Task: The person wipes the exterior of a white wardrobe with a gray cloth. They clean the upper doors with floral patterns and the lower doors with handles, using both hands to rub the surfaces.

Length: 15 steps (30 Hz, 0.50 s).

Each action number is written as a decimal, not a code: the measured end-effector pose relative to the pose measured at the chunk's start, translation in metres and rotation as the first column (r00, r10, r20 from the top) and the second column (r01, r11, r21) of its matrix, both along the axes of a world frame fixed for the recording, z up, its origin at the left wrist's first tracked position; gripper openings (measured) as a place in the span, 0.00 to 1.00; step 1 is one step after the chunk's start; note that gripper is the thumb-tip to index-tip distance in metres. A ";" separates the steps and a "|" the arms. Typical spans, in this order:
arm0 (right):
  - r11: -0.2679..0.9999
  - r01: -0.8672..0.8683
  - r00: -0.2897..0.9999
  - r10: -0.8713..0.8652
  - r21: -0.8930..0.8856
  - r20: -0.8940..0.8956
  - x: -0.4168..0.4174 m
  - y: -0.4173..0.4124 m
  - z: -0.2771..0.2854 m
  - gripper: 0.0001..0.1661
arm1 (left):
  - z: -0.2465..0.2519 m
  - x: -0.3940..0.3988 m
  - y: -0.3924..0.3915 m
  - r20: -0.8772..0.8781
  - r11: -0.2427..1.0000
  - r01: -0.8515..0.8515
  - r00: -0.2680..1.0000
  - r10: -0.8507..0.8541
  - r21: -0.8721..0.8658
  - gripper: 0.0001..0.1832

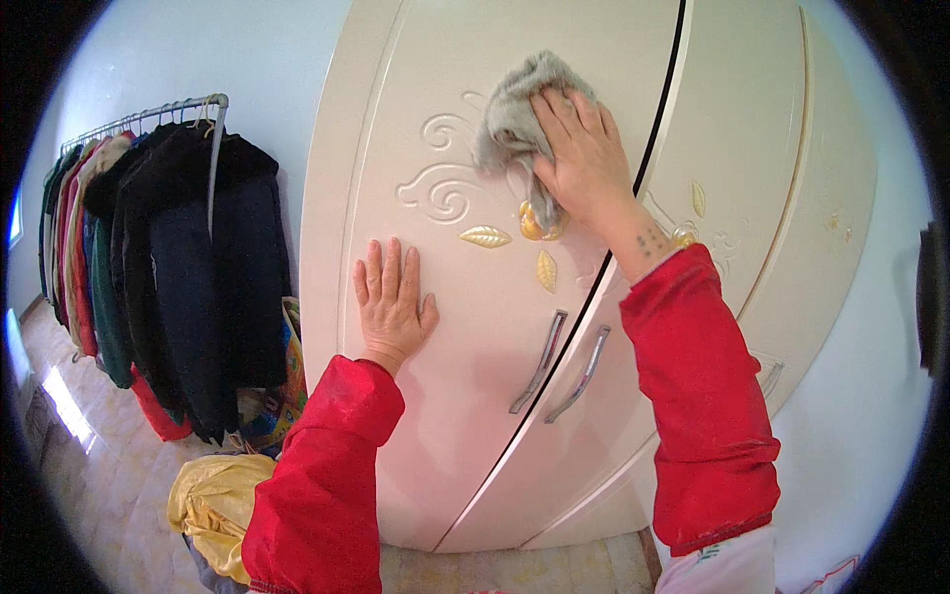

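Observation:
A cream wardrobe (445, 356) with raised scrollwork and gold leaf ornaments stands before me. My right hand (582, 152) presses a bunched grey cloth (512, 111) against the upper part of its left door. Part of the carved pattern and a gold flower ornament (536, 223) are covered by the cloth. Lower down on the same door, my left hand (392, 297) lies flat with fingers spread and holds nothing. A gold leaf (485, 237) sits between the hands. Two metal handles (540, 362) flank the dark gap between the doors.
At the left, a metal clothes rack (163, 110) carries several coats (200, 260). Yellow fabric (223, 490) is heaped on the tiled floor (111, 490) near my left sleeve. A patterned bag (267, 416) stands behind the coats. A dark object (928, 297) is on the right wall.

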State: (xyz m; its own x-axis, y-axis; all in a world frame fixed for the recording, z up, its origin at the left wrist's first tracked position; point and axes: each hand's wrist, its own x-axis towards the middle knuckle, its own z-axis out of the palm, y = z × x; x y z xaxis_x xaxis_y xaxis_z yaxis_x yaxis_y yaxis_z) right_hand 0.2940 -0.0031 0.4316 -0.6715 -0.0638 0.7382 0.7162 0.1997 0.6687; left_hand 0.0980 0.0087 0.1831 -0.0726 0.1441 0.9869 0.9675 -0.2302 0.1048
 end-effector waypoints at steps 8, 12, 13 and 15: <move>0.971 0.017 0.963 0.048 -0.237 0.266 -0.061 -0.004 -0.069 0.36 | -0.004 -0.007 0.003 -0.013 1.000 -0.001 1.000 0.001 0.029 0.33; 0.956 -0.047 0.912 0.159 -0.290 0.377 -0.049 -0.003 -0.091 0.36 | -0.005 -0.006 0.009 -0.014 0.997 0.032 0.999 -0.031 0.077 0.33; 0.964 -0.030 0.911 0.135 -0.263 0.390 -0.052 -0.007 -0.081 0.36 | -0.005 -0.007 0.008 -0.015 0.997 0.030 0.999 -0.029 0.075 0.33; 0.977 0.013 0.908 0.077 -0.212 0.411 -0.062 -0.009 -0.060 0.35 | -0.005 -0.005 0.006 -0.017 0.997 0.033 0.999 -0.032 0.064 0.33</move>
